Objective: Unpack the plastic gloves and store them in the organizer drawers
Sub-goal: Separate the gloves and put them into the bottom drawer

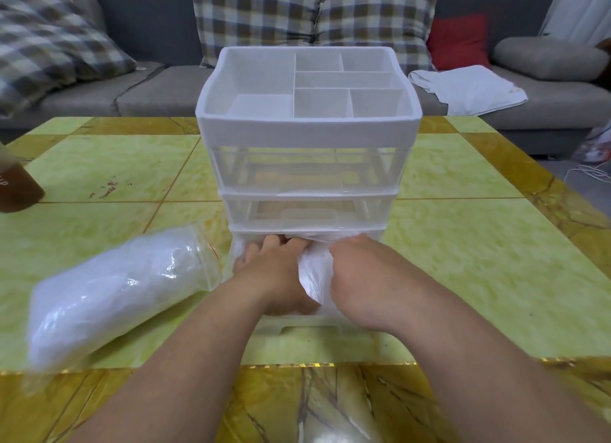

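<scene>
Organizer point(309, 135): white frame, clear drawers. Gloves point(314, 270): translucent white. Bag point(112, 293): clear, milky contents, red strip at mouth. Desk point(463, 244): yellow-green marbled tiles, gold border. Sofa point(158, 35): grey. Pillows point(56, 42): grey-olive-white plaid. Cushion point(458, 42): red. Bottle point(16, 184): brown.

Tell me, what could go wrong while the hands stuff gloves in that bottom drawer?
1. The gloves puff up between the left hand and right hand in the bottom drawer; they might snag under the drawer above and jam it when it shuts.
2. Neither hand steadies the organizer, so a hard push could slide it across the table.
</scene>
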The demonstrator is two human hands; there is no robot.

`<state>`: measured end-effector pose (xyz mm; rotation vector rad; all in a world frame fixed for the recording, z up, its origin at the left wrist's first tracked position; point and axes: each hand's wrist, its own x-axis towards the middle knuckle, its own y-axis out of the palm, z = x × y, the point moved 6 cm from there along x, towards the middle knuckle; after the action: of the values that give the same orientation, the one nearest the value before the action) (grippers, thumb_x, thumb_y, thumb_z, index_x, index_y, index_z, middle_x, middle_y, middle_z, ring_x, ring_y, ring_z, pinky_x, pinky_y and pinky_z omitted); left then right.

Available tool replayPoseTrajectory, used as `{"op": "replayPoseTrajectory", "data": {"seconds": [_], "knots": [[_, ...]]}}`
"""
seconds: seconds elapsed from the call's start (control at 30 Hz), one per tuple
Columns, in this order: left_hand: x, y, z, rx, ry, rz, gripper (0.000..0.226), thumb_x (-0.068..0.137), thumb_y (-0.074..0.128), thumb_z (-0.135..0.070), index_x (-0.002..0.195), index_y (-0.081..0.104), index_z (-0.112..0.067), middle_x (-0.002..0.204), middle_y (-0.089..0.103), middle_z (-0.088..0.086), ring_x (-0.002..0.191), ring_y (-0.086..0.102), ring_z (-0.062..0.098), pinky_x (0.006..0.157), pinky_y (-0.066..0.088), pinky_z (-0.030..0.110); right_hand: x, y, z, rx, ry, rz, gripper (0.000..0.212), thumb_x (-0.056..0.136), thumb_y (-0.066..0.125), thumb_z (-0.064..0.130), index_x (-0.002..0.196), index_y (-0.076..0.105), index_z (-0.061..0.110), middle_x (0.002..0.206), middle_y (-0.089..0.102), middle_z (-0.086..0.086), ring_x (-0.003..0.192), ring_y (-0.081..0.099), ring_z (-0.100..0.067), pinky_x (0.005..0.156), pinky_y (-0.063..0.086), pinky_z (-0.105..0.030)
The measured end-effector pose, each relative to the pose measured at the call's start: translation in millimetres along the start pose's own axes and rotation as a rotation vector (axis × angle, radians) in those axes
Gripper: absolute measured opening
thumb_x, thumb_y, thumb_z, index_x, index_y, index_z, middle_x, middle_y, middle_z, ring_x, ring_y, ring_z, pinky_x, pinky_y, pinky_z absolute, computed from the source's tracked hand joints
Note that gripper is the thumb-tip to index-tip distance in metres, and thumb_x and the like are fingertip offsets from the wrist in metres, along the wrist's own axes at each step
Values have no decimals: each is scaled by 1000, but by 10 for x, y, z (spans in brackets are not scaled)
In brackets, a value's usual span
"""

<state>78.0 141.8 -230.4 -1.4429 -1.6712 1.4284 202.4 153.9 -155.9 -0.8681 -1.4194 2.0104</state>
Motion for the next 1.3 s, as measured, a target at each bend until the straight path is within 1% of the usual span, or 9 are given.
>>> {"op": "replayPoseTrajectory", "data": {"seconds": [0.07,0.17,0.33,0.47,0.6,0.73,1.0,1.13,1.3], "knots": [[-37,-33,-11,-18,-13,24,90,63,78,-51,139,30,-50,125,34,-9,127,31,26,108,31,37,115,183,-110,6,52,12,23,97,49,17,118,52,10,126,46,-13,111,52,-32,75,35,-29],[-83,-87,-40,-24,-11,36,92,67,78,-46,142,25,-48,123,33,-6,127,30,27,108,33,39,302,337,-197,57,87,24,35,91,56,18,124,53,6,129,48,-16,114,53,-32,77,35,-27],[-78,-74,-57,3,-17,47,95,69,78,-43,146,23,-46,130,32,-4,131,28,29,108,31,41,201,107,-197,109,51,21,23,90,48,4,107,63,9,114,64,-9,100,61,-25,78,51,-30],[-74,-72,-52,-1,-28,49,92,67,76,-43,145,28,-45,129,33,-3,130,28,30,108,31,42,-43,-364,-163,41,-32,-172,21,92,48,12,80,66,11,89,70,-6,81,65,-28,65,52,-34],[-65,-74,-62,8,-40,46,89,66,77,-46,142,31,-46,128,32,-1,127,30,32,106,31,43,-186,-130,76,113,-196,166,44,102,46,40,63,50,20,62,56,-3,54,50,-13,51,39,-26],[-79,-87,-62,-16,-32,46,99,65,81,-52,145,23,-50,133,32,-1,132,29,31,111,28,43,-191,51,62,-108,-160,275,54,104,33,50,61,38,18,61,41,0,55,37,-14,50,25,-29],[-73,-64,-51,-9,-35,17,100,62,82,-54,145,25,-51,135,31,-3,134,26,30,112,29,44,-311,26,160,-234,-124,343,36,96,46,14,62,36,15,63,37,1,53,33,-11,43,23,-23],[-40,-50,-41,3,-37,25,93,61,79,-51,141,32,-49,134,33,-2,130,28,31,108,30,44,-326,-124,211,-171,-60,175,34,99,47,15,67,35,19,67,33,5,56,33,-10,47,23,-15],[-72,-81,-74,-22,-34,20,88,66,78,-49,142,31,-47,128,33,-2,128,31,30,106,30,40,-269,70,180,-92,52,256,29,94,49,8,67,39,11,69,37,-1,63,38,-18,49,26,-23]]}}
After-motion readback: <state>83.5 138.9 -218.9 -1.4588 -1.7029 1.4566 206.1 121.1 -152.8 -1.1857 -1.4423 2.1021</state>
